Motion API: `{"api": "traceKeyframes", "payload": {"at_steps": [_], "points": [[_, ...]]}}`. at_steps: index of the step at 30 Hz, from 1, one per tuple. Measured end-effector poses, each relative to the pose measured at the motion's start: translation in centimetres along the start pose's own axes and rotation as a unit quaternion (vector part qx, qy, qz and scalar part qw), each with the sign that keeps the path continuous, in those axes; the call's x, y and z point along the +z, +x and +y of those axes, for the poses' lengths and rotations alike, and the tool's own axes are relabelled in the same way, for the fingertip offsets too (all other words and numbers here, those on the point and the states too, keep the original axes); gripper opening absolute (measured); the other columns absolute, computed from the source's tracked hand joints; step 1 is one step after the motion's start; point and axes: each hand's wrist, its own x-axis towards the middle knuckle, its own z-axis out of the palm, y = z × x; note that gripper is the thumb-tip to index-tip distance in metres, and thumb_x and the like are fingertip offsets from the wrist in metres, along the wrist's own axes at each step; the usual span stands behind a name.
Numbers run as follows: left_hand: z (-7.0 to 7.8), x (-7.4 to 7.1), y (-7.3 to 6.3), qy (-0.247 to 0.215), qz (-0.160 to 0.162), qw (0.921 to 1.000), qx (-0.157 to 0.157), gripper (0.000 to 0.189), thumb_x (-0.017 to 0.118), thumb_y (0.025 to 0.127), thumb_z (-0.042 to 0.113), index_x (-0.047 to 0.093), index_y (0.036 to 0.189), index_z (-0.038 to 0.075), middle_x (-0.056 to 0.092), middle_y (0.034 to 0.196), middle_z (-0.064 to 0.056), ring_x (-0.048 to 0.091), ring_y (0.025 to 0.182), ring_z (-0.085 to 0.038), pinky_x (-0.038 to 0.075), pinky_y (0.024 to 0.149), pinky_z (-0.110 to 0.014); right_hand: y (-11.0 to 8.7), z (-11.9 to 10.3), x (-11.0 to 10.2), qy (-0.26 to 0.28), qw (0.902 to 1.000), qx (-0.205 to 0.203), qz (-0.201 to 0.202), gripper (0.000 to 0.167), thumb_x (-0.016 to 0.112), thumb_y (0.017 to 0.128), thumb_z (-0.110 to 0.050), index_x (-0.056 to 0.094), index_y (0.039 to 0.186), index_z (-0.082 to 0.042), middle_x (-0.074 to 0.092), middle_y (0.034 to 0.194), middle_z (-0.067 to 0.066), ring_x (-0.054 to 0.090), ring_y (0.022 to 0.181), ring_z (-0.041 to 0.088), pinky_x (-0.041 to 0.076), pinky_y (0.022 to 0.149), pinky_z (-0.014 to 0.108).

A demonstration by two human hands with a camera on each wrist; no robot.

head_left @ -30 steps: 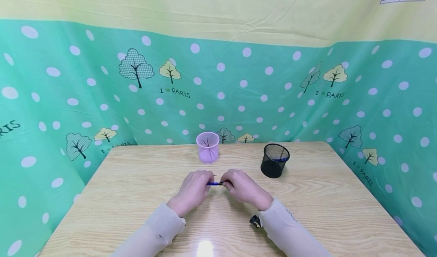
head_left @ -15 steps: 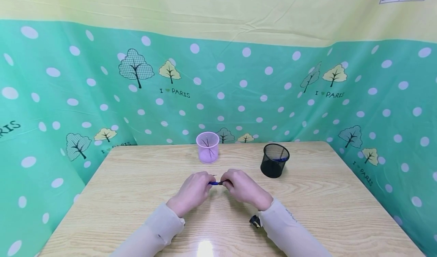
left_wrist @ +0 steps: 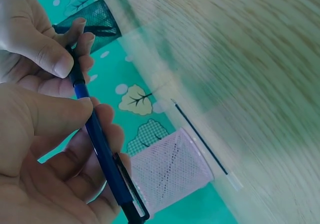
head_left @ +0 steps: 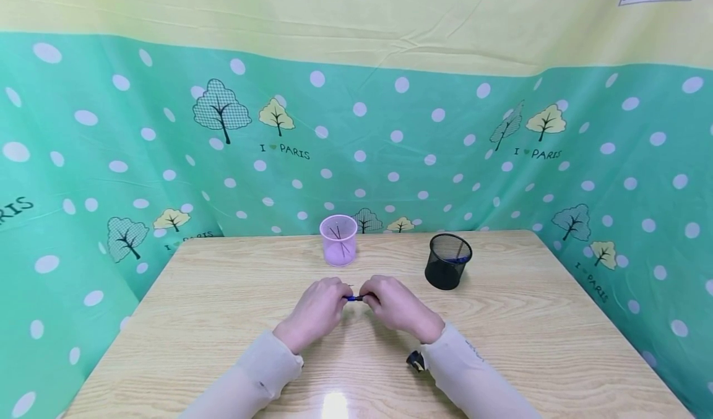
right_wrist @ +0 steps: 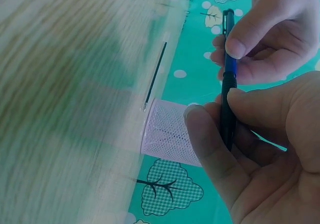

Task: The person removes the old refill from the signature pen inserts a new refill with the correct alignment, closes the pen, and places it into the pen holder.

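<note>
My left hand (head_left: 319,307) pinches the blue barrel of a pen (left_wrist: 102,144) between thumb and fingers. The black clip end points away from the other hand. On the pen's black ribbed grip section, my right hand (head_left: 397,304) has its thumb and fingers closed. Both hands are near each other above the middle of the table, and in the head view only a short blue and black stretch shows between them. A thin dark pen refill (left_wrist: 200,136) lies on the table just beyond the hands; in the head view it is mostly hidden.
A light purple mesh cup (head_left: 340,252) with a few thin dark sticks stands at the table's back. Right of it is a black mesh cup (head_left: 444,276) containing something blue. Patterned green cloth (head_left: 356,140) hangs behind the wooden table (head_left: 223,283).
My left hand has shifted slightly right along the pen, so less of the blue barrel shows between the hands. The right hand and both cups stay in place.
</note>
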Motion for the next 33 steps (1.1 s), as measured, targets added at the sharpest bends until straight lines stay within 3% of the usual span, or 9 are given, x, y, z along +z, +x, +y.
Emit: {"api": "traceKeyframes", "payload": {"at_steps": [12,20,26,33], "points": [[0.28,0.06,0.04,-0.017,0.037,0.9992,-0.007,0.021,0.073,0.072,-0.002,0.064,0.079,0.015,0.056,0.075,0.005,0.053,0.07,-0.012,0.046,0.066,-0.032,0.06,0.04,0.08,0.001,0.9999,-0.011,0.0,0.012,0.061,0.09,-0.004,0.071,0.091,-0.011,0.061,0.084,-0.005,0.055,0.077,0.005,0.05,0.07,0.023],[0.06,0.17,-0.16,-0.035,0.041,0.9984,-0.02,0.022,0.077,0.07,-0.001,0.065,0.08,0.014,0.055,0.077,0.005,0.052,0.069,-0.013,0.045,0.064,-0.031,0.08,-0.02,0.06,0.009,1.0,-0.002,-0.003,0.012,0.061,0.091,-0.004,0.071,0.091,-0.01,0.061,0.083,-0.006,0.055,0.076,0.006,0.049,0.069,0.022],[-0.16,0.0,-0.3,-0.031,0.027,0.9988,-0.026,0.025,0.079,0.071,0.007,0.068,0.092,0.012,0.059,0.084,0.0,0.052,0.072,-0.013,0.045,0.068,-0.033,0.03,0.1,0.02,0.007,1.0,-0.005,-0.002,0.012,0.06,0.091,-0.003,0.07,0.092,-0.009,0.062,0.085,-0.005,0.056,0.078,0.006,0.05,0.071,0.023],[-0.31,-0.02,-0.36,-0.013,0.018,0.9997,-0.006,0.015,0.071,0.084,0.017,0.071,0.097,0.011,0.065,0.084,0.001,0.06,0.076,-0.016,0.048,0.07,-0.036,-0.01,0.17,0.12,0.001,0.9999,-0.011,0.008,0.012,0.06,0.09,-0.003,0.071,0.091,-0.009,0.062,0.084,-0.004,0.057,0.078,0.007,0.05,0.071,0.025]]}}
